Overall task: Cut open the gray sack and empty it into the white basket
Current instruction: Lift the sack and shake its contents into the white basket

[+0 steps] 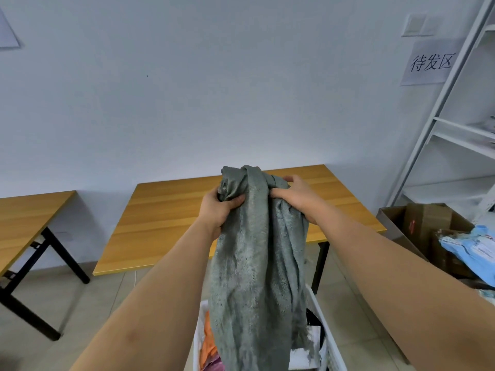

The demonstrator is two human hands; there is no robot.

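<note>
Head cam is looking out over both forearms, and the gray sack (251,263) is held up in the air right in the middle of the shot. Left hand (218,210) has its fingers curled tight into a bunched-up bit of the fabric near the top, and right hand (296,195) is clamped on the other side of the top, thumb and fingers wrapped round the cloth. The sack hangs down limp and wrinkly from both grips, its frayed lower end dangling into the white basket (325,336) on the floor below. In the basket you can see some stuff next to the sack, an orange cloth (209,341) and something pinkish under it, plus dark and white bits on the right side. Behind the hands there's a wooden table (166,223) against the wall, another wooden one off to the left, a white shelf unit (452,135) on the right and a cardboard box (417,226) under it.
</note>
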